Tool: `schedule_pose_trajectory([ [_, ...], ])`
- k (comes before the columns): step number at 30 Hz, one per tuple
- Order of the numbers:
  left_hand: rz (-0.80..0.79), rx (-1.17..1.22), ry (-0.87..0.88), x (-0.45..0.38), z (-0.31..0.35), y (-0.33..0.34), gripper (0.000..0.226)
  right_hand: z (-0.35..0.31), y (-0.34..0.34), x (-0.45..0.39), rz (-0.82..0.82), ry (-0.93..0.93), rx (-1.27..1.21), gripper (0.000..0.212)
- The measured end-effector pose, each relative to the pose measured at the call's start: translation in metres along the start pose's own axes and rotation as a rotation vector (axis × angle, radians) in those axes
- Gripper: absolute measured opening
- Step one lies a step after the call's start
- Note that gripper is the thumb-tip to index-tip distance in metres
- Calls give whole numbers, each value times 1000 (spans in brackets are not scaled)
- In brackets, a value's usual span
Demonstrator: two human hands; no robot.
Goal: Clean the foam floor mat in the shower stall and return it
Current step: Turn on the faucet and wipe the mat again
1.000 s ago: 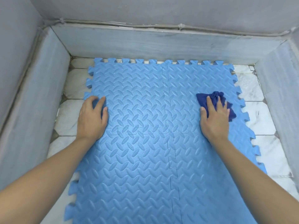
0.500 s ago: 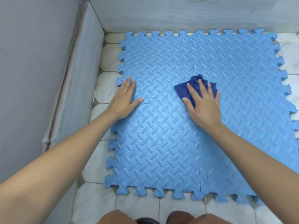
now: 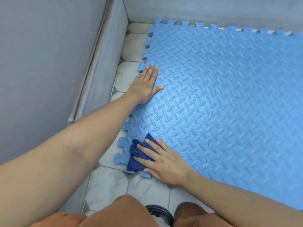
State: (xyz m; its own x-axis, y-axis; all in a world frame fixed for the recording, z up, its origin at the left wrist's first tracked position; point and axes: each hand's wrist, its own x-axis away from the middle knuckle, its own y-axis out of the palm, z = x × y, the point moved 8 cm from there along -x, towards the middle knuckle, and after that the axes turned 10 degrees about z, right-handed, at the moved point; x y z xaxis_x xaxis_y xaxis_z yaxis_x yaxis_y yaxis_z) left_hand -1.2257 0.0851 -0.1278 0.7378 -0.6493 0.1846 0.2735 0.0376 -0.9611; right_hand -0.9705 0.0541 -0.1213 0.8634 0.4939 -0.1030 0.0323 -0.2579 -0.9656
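The blue foam mat (image 3: 221,99) lies flat on the tiled shower floor (image 3: 114,181). The left hand (image 3: 146,84) presses its left edge, fingers straight. The right hand (image 3: 164,161), fingers spread flat, presses a dark blue cloth (image 3: 137,161) onto the near-left corner

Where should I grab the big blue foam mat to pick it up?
Probably the near left corner of the light blue interlocking foam floor mat, coming from the tiled floor side. Its toothed edge there has bare tile beside it; the far edge sits against the wall.
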Motion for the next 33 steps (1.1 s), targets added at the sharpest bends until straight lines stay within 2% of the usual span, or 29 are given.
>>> schedule_pose_trajectory([
  [3, -1, -13, -16, 2, -1, 2, 77, 67, -18, 27, 60, 210, 83, 45],
  [7, 27, -6, -36, 2, 0, 0, 75, 183, -68, 124, 160, 802, 225, 49],
  [10, 106, -3, -156, 13, 11, 0, 68, 214, -90, 196, 209, 1179, 223, 56],
  [12, 208, 46, -184, 35, 36, 7, 61, 198, -88, 195, 228, 1216, 219, 56],
  [15, 261, 30, -35, 65, 73, 22, 61, 143, -70, 151, 204, 967, 216, 49],
  [17, 281, 32, -40, 63, 71, 24, 65, 107, -55, 134, 162, 781, 197, 46],
  [19, 292, 24, -59, 61, 67, 24, 68, 91, -48, 145, 116, 732, 176, 46],
  [21, 304, 22, -52, 61, 68, 24, 69, 103, -55, 178, 121, 813, 185, 47],
  [24, 319, 52, -52, 61, 69, 22, 72, 141, -73, 251, 157, 1036, 237, 48],
  [29, 334, 44, -51, 61, 70, 19, 73, 185, -99, 372, 304, 1634, 230, 51],
  [31, 326, 38, -50, 61, 69, 19, 73, 181, -100, 367, 328, 1656, 237, 50],
  [33, 325, 31, -56, 62, 69, 19, 73, 166, -93, 331, 306, 1502, 209, 51],
])
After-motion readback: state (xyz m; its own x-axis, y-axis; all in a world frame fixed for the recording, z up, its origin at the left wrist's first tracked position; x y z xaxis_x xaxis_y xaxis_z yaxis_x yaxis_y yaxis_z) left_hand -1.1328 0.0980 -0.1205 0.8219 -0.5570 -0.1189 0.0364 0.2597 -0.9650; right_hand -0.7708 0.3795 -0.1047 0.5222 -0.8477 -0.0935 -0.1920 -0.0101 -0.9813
